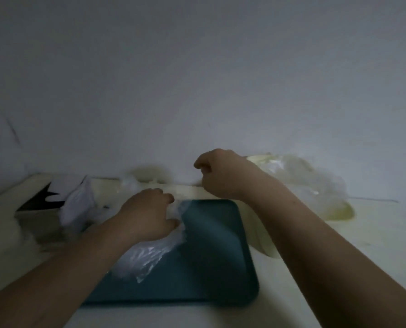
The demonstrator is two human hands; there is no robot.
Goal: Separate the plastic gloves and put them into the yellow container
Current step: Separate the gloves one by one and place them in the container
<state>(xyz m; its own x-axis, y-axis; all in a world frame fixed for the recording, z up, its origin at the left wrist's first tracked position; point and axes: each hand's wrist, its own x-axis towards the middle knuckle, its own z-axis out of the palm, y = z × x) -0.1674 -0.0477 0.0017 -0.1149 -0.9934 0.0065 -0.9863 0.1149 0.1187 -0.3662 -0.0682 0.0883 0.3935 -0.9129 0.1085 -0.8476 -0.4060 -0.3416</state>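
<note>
A pile of clear plastic gloves (147, 256) lies on the left part of a teal tray (216, 256). My left hand (147, 214) rests on top of the pile, fingers curled into the plastic at its right edge. My right hand (218, 174) hovers above the tray's far edge with its fingers curled; a thin film may hang from it, but the dim, blurred picture does not show it clearly. The yellow container (339, 213) sits at the right behind my right forearm, with crumpled clear gloves (315, 181) heaped in it.
A white bag (79, 204) and a dark torn box (41, 202) stand at the left on the pale table (339, 256). More crumpled plastic (131, 182) lies by the wall behind the tray. The wall (197, 79) rises close behind everything.
</note>
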